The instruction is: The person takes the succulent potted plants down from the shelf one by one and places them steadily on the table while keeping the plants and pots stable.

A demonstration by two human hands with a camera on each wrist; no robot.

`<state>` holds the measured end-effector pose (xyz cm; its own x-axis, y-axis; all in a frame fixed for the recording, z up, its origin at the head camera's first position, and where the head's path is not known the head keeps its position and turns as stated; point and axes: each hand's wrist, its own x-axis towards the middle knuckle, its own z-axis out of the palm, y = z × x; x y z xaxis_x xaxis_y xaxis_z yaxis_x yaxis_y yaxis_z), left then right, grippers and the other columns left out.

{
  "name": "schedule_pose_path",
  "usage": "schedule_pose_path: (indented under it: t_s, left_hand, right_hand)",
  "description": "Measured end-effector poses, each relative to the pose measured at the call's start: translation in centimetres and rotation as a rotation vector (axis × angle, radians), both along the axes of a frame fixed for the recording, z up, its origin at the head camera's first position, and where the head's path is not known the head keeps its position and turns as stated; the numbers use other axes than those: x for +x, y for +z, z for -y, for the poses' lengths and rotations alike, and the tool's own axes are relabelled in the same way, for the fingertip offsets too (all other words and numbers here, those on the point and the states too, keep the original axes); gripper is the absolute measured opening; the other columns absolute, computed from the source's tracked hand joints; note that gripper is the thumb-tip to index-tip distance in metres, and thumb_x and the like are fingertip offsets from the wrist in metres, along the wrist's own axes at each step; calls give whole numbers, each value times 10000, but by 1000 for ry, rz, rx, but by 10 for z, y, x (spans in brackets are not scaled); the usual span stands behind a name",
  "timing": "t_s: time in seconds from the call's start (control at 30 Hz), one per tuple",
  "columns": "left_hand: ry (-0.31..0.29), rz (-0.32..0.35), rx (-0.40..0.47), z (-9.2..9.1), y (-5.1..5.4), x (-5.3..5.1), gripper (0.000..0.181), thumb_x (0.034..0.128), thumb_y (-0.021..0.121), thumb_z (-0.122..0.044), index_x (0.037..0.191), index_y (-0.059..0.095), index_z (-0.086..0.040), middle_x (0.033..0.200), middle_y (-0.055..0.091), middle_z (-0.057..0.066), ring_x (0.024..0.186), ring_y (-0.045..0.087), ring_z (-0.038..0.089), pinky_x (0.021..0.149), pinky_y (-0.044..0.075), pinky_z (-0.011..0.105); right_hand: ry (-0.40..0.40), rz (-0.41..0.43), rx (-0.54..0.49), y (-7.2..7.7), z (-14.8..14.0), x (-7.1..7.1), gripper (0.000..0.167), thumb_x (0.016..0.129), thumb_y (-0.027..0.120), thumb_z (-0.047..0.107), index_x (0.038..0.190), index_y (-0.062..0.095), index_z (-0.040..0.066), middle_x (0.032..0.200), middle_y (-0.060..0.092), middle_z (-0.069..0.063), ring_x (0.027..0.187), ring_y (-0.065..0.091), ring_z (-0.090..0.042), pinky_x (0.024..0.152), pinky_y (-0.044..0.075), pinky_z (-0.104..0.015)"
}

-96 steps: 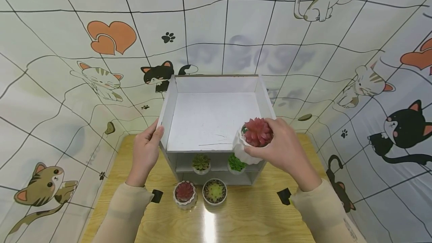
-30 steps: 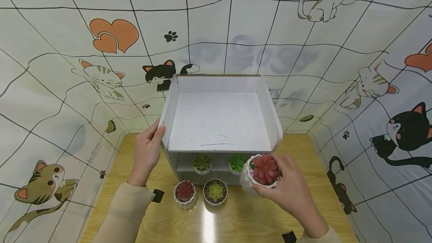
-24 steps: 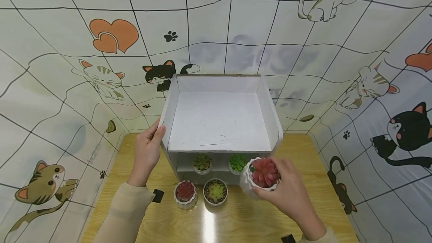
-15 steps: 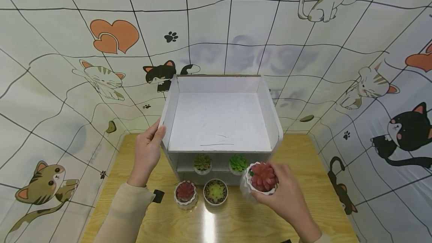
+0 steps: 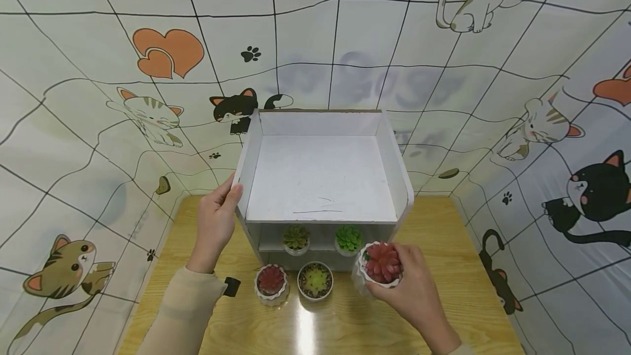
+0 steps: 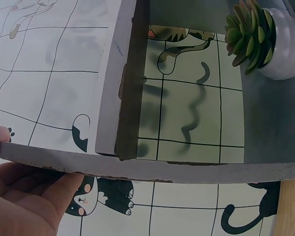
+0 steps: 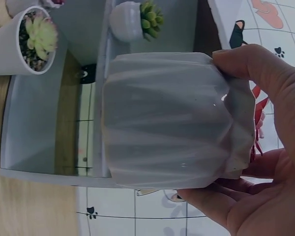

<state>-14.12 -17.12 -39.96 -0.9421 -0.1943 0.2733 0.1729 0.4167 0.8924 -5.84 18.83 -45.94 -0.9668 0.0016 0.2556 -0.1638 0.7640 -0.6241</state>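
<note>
Your left hand (image 5: 215, 226) grips the white shelf unit (image 5: 320, 179) at left, a red succulent (image 5: 270, 280) and a yellow-green succulent (image 5: 315, 281) stand potted before it, and your right hand (image 5: 416, 292) holds a fluted white pot (image 7: 167, 123) near the unit's right front corner.

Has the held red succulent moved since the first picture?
Yes: the held red succulent moved down the image, from overlapping the shelf's top board to below its front edge.

Five potted succulents (image 5: 382, 263), one white shelf unit (image 5: 320, 179), one wooden table (image 5: 365, 322).
</note>
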Motion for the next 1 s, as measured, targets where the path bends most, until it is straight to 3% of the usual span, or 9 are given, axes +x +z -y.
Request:
schedule_pose_path:
  t_s: [0.43,0.83,1.0]
  left_hand:
    - [-10,2,17,0,-1,0,423,1099,525,-245,1478,554,-63,1418,603,153,1284,594,279,1037,504,514]
    - [-17,9,24,0,-1,0,427,1100,521,-245,1485,546,-63,1429,596,152,1301,583,279,1053,499,512]
    - [-15,8,24,0,-1,0,426,1099,524,-246,1483,549,-64,1429,595,154,1299,584,284,1050,501,517]
  right_hand:
    - [-39,-19,-15,-30,4,-1,779,604,973,258,1245,649,-44,1090,594,-156,973,628,-309,799,590,-524]
    - [-66,39,-8,-43,7,0,812,613,964,306,1275,641,-36,1106,588,-165,976,637,-321,833,575,-534]
    - [-66,8,-14,-52,7,0,818,592,969,294,1262,642,-43,1100,588,-161,964,642,-318,834,576,-537]
